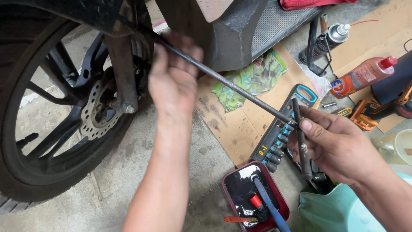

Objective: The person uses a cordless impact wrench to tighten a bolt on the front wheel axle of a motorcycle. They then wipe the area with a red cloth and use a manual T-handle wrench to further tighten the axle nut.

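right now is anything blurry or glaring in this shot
Head view: even, soft daylight, no hard shadows; the left hand on the long rod looks slightly motion-blurred; the right hand and socket set are sharp; a bright reflection sits on the dark oil in the red tray.

The long rod (223, 81) is dull, dark metal, like the handle (301, 141). The brake disc (98, 112) is bare grey metal, the tyre (17, 180) matt rubber, the floor (116, 172) rough concrete, the cardboard (240, 124) stained, the tray (240, 189) glossy.

Bare forearms — no sleeves, no gloves
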